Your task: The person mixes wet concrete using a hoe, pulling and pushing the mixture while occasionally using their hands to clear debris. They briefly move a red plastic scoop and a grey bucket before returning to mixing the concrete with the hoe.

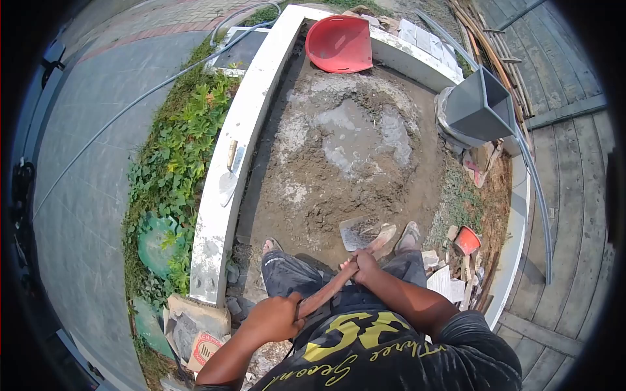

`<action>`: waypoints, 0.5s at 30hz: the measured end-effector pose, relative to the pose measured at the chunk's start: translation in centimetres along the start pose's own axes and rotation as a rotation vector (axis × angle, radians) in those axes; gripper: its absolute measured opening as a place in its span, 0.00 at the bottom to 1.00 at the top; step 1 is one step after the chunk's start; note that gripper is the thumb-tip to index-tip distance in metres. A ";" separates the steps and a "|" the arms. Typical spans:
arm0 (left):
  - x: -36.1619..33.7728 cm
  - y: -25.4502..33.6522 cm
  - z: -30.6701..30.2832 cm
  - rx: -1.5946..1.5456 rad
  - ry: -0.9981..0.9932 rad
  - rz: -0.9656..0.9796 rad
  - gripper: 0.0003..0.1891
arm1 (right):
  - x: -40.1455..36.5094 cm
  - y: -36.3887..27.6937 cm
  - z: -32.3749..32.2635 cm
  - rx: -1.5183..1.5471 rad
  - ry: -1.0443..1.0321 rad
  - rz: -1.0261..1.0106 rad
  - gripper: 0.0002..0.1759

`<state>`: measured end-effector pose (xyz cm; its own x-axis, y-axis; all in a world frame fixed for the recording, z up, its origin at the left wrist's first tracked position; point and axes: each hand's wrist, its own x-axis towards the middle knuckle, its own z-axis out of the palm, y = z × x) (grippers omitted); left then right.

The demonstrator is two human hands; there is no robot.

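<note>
A shovel crosses in front of my body, its wooden handle (328, 290) slanting up to the right. My left hand (272, 317) is closed round the upper end of the handle. Lower down, nearer the blade, my right hand (366, 268) wraps round the same handle. The metal blade (357, 233) rests at the near edge of a heap of wet grey-brown mortar (339, 199), just ahead of my feet. Water or thin slurry (349, 133) pools in the hollow at the heap's middle.
A low white wall (225, 176) borders the left side, with a trowel (228, 176) on it. At the far end lies a red scoop (339, 44). A grey square container (476, 107) stands right. Near my right foot are rubble and an orange bucket (467, 240); a cement bag (195, 329) sits lower left.
</note>
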<state>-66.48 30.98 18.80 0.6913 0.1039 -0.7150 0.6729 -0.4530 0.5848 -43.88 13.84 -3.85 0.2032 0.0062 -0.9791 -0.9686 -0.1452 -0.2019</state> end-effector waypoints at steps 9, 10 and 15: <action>-5.3 1.9 -2.0 -0.044 -0.183 -0.023 0.27 | -2.9 4.8 0.4 0.018 -0.034 0.036 0.08; -5.3 2.4 -1.6 -0.043 -0.188 -0.017 0.27 | -1.9 5.1 0.0 0.042 -0.061 0.052 0.07; -1.2 7.8 -1.0 0.131 -0.203 -0.101 0.25 | 0.2 5.1 -0.4 0.131 -0.002 0.107 0.09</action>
<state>-61.79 28.18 24.63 0.5468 -0.0195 -0.8371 0.6866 -0.5616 0.4616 -48.67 12.68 -5.10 0.0974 -0.0005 -0.9952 -0.9951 -0.0152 -0.0974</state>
